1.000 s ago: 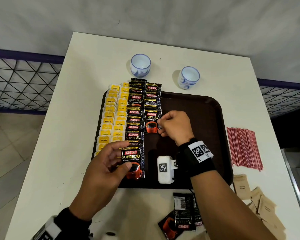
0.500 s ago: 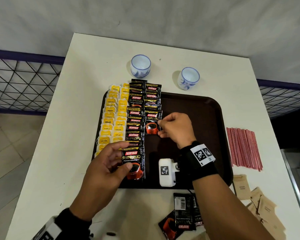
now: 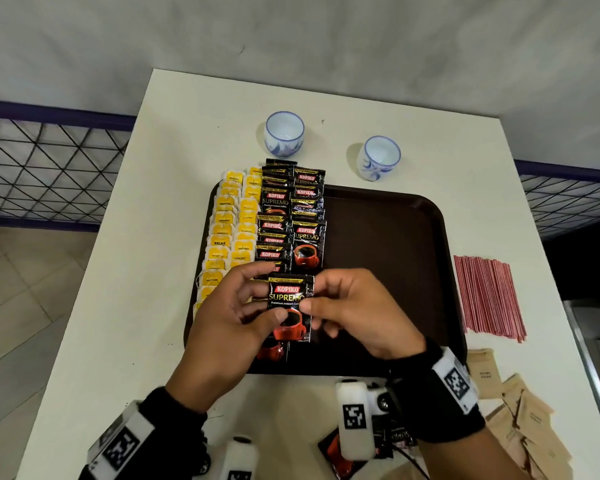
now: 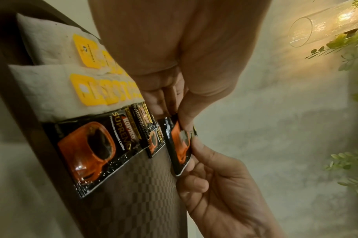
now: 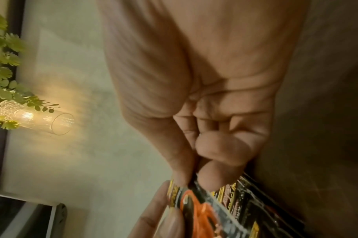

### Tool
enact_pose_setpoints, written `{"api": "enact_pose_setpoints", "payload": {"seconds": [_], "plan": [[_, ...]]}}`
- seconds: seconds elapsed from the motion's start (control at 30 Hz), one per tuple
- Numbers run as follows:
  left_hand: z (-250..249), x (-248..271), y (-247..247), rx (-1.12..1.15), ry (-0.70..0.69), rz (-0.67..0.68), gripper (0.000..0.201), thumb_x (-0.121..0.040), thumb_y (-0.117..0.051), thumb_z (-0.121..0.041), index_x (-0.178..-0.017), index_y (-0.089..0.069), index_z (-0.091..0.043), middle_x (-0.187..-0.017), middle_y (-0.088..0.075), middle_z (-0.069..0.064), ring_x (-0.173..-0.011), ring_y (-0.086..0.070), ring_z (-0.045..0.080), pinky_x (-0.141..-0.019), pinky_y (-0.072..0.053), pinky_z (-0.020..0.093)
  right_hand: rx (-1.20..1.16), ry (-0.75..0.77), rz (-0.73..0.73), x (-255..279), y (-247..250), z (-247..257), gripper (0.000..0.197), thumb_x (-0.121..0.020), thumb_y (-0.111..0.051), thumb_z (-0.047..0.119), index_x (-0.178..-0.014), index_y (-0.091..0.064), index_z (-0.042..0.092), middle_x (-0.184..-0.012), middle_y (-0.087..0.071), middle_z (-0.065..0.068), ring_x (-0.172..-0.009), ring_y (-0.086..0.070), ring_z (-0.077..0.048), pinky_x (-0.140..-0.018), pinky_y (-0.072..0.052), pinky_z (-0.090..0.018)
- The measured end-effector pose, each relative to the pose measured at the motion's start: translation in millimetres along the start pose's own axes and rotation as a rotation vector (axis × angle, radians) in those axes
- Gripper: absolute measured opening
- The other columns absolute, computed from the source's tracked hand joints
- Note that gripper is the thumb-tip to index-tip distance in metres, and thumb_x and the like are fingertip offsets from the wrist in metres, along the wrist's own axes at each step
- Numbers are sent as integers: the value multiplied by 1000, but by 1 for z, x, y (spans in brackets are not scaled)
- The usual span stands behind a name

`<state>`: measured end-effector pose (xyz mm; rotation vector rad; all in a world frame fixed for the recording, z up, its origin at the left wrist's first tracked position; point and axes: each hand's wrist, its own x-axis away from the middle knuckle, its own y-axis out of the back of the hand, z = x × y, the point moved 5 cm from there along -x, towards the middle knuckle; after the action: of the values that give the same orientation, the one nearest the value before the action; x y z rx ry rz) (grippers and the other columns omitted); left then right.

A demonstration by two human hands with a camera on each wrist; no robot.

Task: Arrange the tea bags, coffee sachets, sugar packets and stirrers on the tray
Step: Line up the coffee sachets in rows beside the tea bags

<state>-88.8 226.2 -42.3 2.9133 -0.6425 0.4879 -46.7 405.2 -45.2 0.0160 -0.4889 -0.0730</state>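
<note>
At lower centre of the head view, the left hand (image 3: pixel 222 327) is pinching one edge of a coffee sachet (image 3: pixel 290 306) and the right hand (image 3: pixel 357 317) the other, above the tray (image 3: pixel 395 254); laying it flat below the right sachet column (image 3: pixel 307 220) should be keeping rows even.

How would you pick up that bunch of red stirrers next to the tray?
Pinch the red stirrers across the middle of the bundle, coming from above. They lie flat on the table, side by side, so a mid-length grip probably keeps the ends level.
</note>
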Motion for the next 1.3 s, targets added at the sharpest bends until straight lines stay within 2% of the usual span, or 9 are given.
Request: {"api": "enact_pose_setpoints", "payload": {"seconds": [0.13, 0.23, 0.3, 0.4, 0.5, 0.63, 0.77, 0.97, 1.3], "plan": [[0, 3, 0, -2, 14, -2, 52, -84, -78, -4, -122, -61, -36, -105, -76, -9, -100, -73, 9, -87, -58, 31, 28, 20, -54, 0, 9, -1, 4, -87, -70, -3, -88, -67, -3, -64, -64, -10, -55, -58, -16, -42, -39, -19], [6, 10, 7, -34, 16, -1, 43, -87, -79, -18, -118, -62, -42, -107, -77, -8, -106, -73, 14, -90, -59, 44, 23, 14, -230, -13, 43, -1, 4, -87, -66, -9, -90, -63, -6, -62, -61, -10, -47, -58, -7, -40, -39, -18], [10, 19, 13, -73, 4, 17, 36, -83, -75, -28, -114, -64, -42, -105, -77, -6, -104, -74, 19, -91, -57, 45, 71, -15, -295, -24, 61, -2, 6, -88, -65, -9, -88, -62, -4, -62, -61, -11, -48, -59, -8, -41, -42, -18], [22, 28, 21, -102, 34, 22, 29, -89, -75, -9, -112, -68, -25, -99, -79, -2, -94, -76, 18, -89, -59, 47, 151, -72, -324, -40, 68, -6, 16, -88, -67, -7, -81, -61, 7, -60, -61, -6, -47, -60, -9, -41, -44, -19], [32, 37, 24, -117, 85, 31, 31, -89, -68, 5, -107, -69, -19, -94, -79, 1, -89, -77, 19, -86, -60, 46, 171, -84, -314, -50, 61, -8, 21, -89, -66, -7, -79, -59, 10, -60, -60, -6, -45, -60, -8, -41, -45, -19], [39, 42, 23, -115, 110, 52, 40, -87, -69, 7, -99, -73, -31, -93, -79, 2, -91, -76, 22, -81, -59, 39, 192, -100, -318, -58, 53, -8, 20, -90, -66, -5, -79, -59, 10, -62, -61, -8, -47, -59, -10, -42, -46, -20], [42, 42, 21, -88, 124, 41, 32, -87, -69, 9, -104, -72, -17, -93, -79, 5, -88, -77, 21, -83, -60, 46, 185, -110, -336, -61, 52, -7, 17, -89, -68, -3, -81, -61, 10, -67, -63, -10, -53, -61, -16, -45, -49, -22], [38, 40, 20, -92, 114, 68, 45, -87, -70, 6, -94, -72, -39, -95, -78, 4, -91, -76, 23, -80, -59, 39, 185, -132, -353, -66, 52, -9, 15, -88, -70, -1, -80, -63, 9, -65, -65, -11, -54, -63, -19, -49, -52, -28], [39, 40, 20, -109, 108, 71, 42, -87, -70, 7, -96, -73, -34, -93, -78, 3, -90, -76, 21, -79, -60, 38, 204, -138, -385, -67, 51, -11, 12, -85, -75, 4, -81, -65, 9, -67, -69, -9, -61, -70, -25, -56, -55, -32]]}}
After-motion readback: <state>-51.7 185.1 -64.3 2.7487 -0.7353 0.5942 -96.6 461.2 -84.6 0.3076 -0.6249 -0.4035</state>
